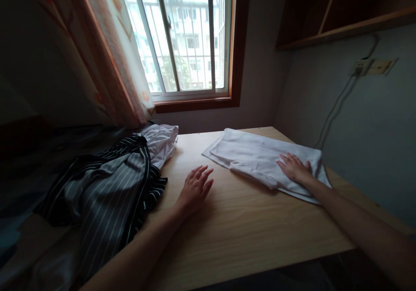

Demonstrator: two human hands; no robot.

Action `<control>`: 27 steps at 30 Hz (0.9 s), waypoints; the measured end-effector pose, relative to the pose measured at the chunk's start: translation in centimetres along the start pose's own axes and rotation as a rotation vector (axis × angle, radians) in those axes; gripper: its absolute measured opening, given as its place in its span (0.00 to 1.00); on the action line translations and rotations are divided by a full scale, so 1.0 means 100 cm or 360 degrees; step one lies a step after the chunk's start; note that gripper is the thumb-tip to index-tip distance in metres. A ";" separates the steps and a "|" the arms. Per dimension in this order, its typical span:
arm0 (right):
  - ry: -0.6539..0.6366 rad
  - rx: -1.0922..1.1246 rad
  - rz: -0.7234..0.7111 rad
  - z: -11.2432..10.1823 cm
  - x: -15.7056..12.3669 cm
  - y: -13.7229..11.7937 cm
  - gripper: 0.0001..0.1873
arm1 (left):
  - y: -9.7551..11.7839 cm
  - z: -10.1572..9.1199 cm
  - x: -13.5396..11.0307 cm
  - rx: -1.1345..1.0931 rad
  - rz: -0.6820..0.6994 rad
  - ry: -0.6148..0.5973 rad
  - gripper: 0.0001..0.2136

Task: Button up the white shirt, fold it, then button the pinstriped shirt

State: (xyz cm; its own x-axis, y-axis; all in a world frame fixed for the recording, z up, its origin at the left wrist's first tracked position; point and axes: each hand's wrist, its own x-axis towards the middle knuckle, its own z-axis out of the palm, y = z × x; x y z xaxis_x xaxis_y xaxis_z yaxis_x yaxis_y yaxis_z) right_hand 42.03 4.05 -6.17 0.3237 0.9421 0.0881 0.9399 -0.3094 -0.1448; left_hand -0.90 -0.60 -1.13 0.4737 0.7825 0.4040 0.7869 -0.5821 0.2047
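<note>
A folded white garment (253,152) lies flat on the right part of the wooden table (224,230). My right hand (295,169) rests on top of it with the fingers spread, gripping nothing. Over the middle of the table is my left hand (196,187), fingers apart and holding nothing. Whether it touches the wood I cannot tell. To its left lies a black striped garment (110,187), loosely heaped and hanging over the table's left side. A crumpled white garment (160,141) sits behind the striped one.
Beyond the table is a window (182,40) with a wooden frame, and a patterned curtain (113,66) hangs at its left. A shelf (347,29) is fixed high on the right wall. Under it, a cable (334,105) runs down from a wall socket (362,67).
</note>
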 end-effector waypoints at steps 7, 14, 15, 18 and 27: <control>0.0018 0.0139 0.0546 -0.008 0.028 -0.023 0.38 | -0.006 0.007 0.002 -0.0068 0.0015 0.0001 0.21; -0.0237 -0.0170 -0.0279 -0.024 0.011 -0.021 0.35 | -0.007 0.009 0.001 -0.0073 0.0035 -0.0012 0.20; -0.0201 -0.0158 -0.0428 -0.021 0.008 -0.016 0.33 | -0.007 0.009 0.001 -0.0072 0.0032 -0.0015 0.20; -0.0140 -0.0086 -0.0530 -0.011 0.004 -0.006 0.32 | -0.007 0.011 0.001 -0.0073 0.0037 -0.0021 0.19; -0.0172 -0.0028 -0.0790 -0.014 0.043 0.019 0.33 | -0.008 0.013 0.000 -0.0087 0.0081 0.0001 0.18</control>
State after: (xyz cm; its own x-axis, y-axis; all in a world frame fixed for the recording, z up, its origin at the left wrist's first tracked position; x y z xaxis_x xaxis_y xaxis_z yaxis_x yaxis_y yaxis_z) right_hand 45.32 7.35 -4.72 -0.1746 0.9839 0.0392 0.9796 0.1775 -0.0944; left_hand -1.04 0.10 -2.44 0.5125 0.7513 0.4159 0.7390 -0.6325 0.2320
